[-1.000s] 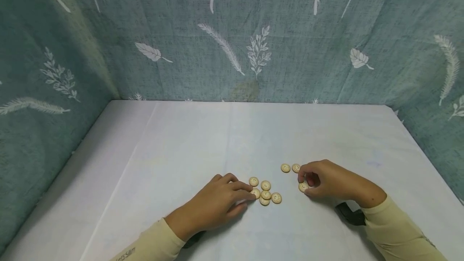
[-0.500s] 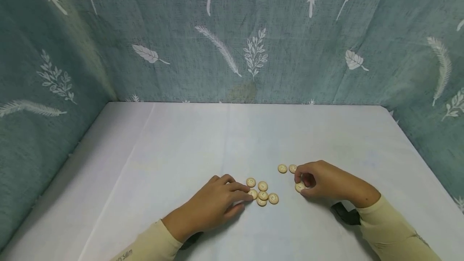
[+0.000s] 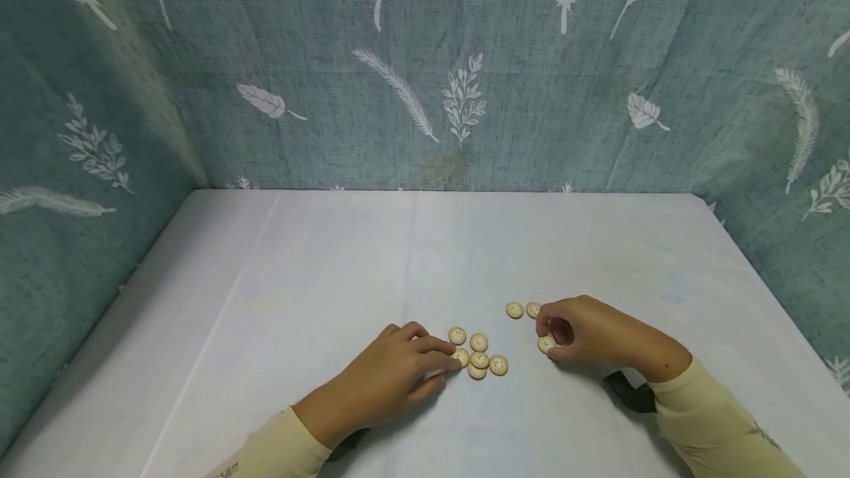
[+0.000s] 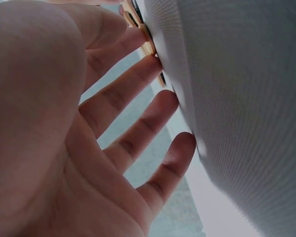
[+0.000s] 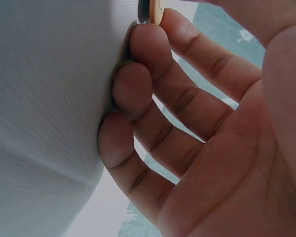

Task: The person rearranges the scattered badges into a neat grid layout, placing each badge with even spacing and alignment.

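Note:
Several round wooden buttons (image 3: 479, 343) lie as a loose cluster on the white cloth, one of them (image 3: 479, 360) overlapping its neighbour. My left hand (image 3: 384, 376) rests at the cluster's left side, fingers spread and fairly straight, with fingertips touching the leftmost button (image 3: 461, 357). In the left wrist view, button edges (image 4: 148, 47) show by the fingertips. To the right, my right hand (image 3: 598, 330) pinches a single button (image 3: 546, 344) between thumb and index finger, low at the cloth. The right wrist view shows that button's edge (image 5: 158, 11) at the top.
Two more buttons, one apart (image 3: 514, 310) and one (image 3: 533, 310) close to the right hand's index finger, lie just beyond it. Green leaf-patterned fabric (image 3: 319, 146) encloses the back and sides of the white-covered table (image 3: 319, 257).
The head view has shifted slightly, so everything appears a little further left. Both hands and the buttons keep nearly the same places relative to each other.

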Action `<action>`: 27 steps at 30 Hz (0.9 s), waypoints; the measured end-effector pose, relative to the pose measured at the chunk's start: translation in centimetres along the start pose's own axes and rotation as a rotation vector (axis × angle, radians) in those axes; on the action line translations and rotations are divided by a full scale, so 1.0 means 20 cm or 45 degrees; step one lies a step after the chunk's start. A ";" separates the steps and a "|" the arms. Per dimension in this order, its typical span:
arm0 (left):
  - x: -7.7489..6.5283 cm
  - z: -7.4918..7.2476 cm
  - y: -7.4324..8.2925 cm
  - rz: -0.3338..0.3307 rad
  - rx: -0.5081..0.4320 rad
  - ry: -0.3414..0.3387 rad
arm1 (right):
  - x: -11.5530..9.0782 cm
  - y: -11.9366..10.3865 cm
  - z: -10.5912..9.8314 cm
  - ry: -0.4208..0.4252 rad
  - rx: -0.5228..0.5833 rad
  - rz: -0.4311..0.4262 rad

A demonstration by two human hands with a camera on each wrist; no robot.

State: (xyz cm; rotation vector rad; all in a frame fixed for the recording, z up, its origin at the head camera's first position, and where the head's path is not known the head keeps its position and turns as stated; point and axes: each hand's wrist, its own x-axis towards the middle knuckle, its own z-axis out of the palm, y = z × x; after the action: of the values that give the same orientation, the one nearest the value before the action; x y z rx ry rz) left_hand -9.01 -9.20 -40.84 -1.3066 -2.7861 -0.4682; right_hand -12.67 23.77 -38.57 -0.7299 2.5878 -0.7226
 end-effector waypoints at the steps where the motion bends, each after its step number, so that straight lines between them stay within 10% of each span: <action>1: 0.00 0.00 0.00 0.000 -0.001 -0.002 | 0.00 0.00 0.00 -0.004 0.001 0.000; 27: 0.01 -0.01 0.00 0.004 -0.008 -0.007 | 0.00 0.00 -0.02 0.054 0.006 -0.025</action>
State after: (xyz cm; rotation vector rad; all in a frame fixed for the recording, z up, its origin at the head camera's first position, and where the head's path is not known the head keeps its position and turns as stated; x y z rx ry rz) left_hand -9.20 -9.13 -40.67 -1.3155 -2.7894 -0.4745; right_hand -12.82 23.95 -38.17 -0.7476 2.6192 -0.7578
